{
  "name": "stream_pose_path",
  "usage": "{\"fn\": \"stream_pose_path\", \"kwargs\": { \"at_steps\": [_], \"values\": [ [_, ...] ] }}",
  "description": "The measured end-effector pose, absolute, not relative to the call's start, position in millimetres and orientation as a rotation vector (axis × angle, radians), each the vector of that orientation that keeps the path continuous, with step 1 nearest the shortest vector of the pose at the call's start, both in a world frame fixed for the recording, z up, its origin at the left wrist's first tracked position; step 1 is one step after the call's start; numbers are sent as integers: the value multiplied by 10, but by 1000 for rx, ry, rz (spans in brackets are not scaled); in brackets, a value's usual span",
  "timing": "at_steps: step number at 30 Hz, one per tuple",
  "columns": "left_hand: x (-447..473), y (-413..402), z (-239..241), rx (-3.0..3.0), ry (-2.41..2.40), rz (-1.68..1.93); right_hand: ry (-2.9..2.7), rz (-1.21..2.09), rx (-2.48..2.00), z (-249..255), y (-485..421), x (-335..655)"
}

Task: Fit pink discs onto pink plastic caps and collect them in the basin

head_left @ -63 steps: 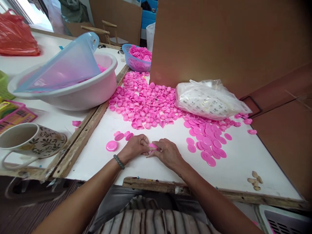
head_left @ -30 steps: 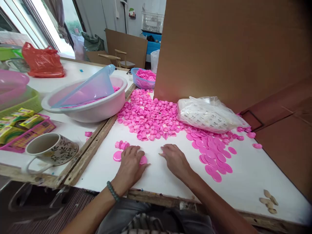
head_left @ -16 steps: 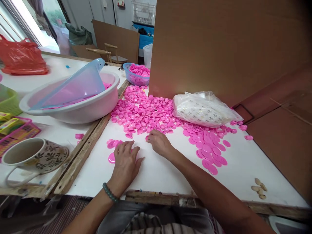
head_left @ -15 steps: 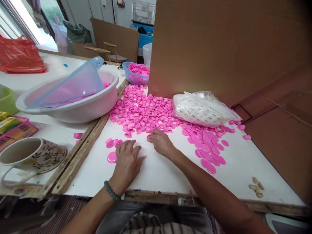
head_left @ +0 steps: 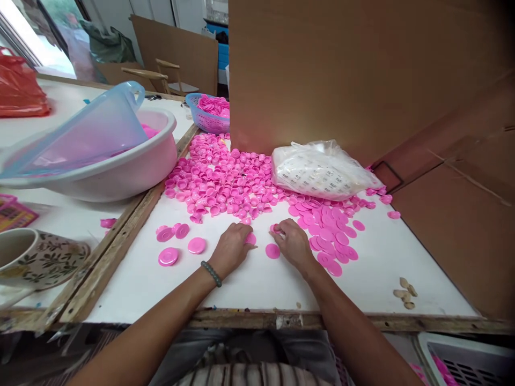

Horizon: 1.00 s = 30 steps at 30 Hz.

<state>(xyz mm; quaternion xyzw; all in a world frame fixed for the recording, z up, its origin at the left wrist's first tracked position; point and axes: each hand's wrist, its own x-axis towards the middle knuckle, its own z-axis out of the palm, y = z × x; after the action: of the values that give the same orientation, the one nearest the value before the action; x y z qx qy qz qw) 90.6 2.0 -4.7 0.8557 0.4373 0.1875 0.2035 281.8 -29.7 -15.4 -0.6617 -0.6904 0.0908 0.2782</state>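
Observation:
My left hand (head_left: 232, 245) rests on the white table (head_left: 249, 284) with its fingers curled onto a pink piece (head_left: 251, 238). Close to its right, my right hand (head_left: 293, 244) pinches a small pink cap (head_left: 276, 229) at its fingertips. One flat pink disc (head_left: 272, 251) lies between the two hands. Beyond them spreads a heap of small pink caps (head_left: 225, 182), and a spread of flat pink discs (head_left: 325, 225) lies to the right. Several joined pink pieces (head_left: 168, 256) lie left of my left hand.
A clear bag of white parts (head_left: 322, 169) lies behind the discs, against a tall cardboard wall (head_left: 322, 69). A pink basin (head_left: 132, 166) holding a blue scoop (head_left: 80, 134), a blue basket (head_left: 207, 115) and a mug (head_left: 32, 257) are to the left. Nut shells (head_left: 404, 292) lie at the right.
My left hand was flat on the table and my right hand reached into the cap heap. Both have now come together at the middle, closed on pink pieces.

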Motion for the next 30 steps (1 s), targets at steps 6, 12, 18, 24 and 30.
{"fn": "stream_pose_path", "kwargs": {
  "at_steps": [6,12,18,24,30],
  "values": [
    [787,-46,-193,2149,1270,699,-2062,169,-1478,-59,-319,2626],
    [785,-54,-282,2017,1229,764,-2387,71,-1361,-153,-312,2448],
    [774,-65,-304,1986,1214,788,-2674,-50,-1352,-50,-332,2397],
    [765,-71,-302,1954,1208,789,-2720,-197,-1316,-52,-390,2338],
    [749,-61,-303,1964,1163,788,-2461,-135,-1312,-186,-414,2363]
  ]
}}
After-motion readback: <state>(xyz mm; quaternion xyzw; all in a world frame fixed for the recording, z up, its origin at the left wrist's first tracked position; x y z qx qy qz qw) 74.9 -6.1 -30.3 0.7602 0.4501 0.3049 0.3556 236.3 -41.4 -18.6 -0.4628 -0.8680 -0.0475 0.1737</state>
